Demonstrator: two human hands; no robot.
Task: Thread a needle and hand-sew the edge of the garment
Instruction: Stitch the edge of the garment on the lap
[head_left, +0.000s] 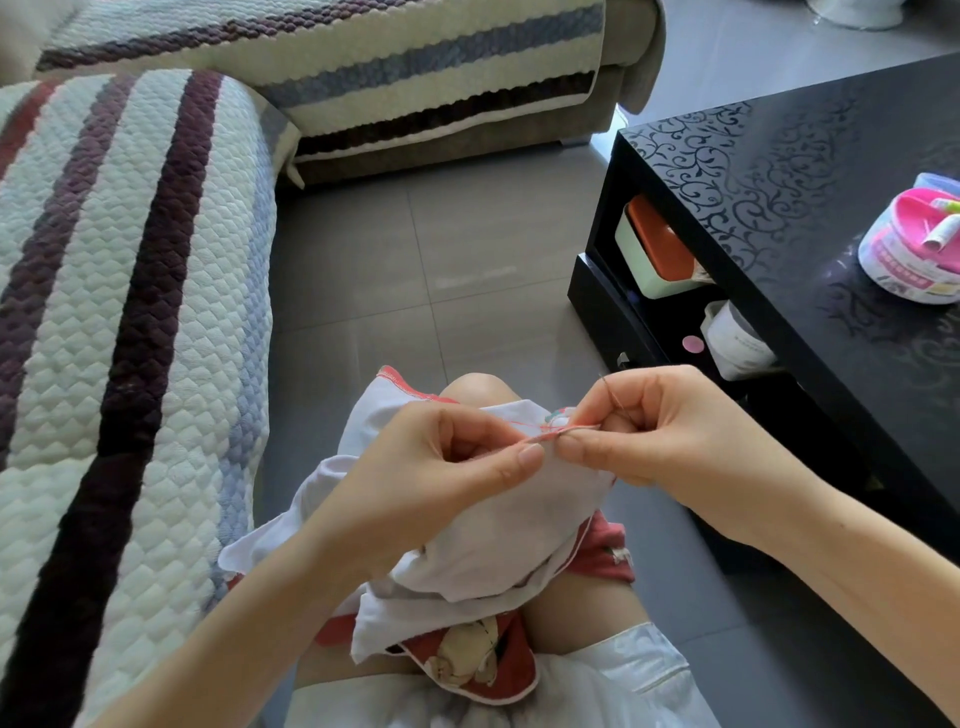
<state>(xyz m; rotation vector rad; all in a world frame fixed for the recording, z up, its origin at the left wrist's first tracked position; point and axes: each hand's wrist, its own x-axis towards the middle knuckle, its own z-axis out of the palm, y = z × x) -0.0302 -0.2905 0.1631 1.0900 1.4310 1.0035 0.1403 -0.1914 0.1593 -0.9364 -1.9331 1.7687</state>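
A white garment (498, 525) with red trim lies bunched over my knees. My left hand (447, 457) pinches its red-stitched edge between thumb and forefinger. My right hand (639, 426) meets it fingertip to fingertip at that edge and pinches a thin needle (609, 389), whose tip sticks up past the knuckles. A red thread (566, 429) runs along the hem between the two hands. The rest of the needle is hidden by the fingers.
A striped quilted sofa (130, 312) stands to my left. A black patterned coffee table (810, 197) is at my right, with a round sewing kit tub (914, 249) on top and boxes on its lower shelf. Grey tiled floor (441, 270) lies ahead.
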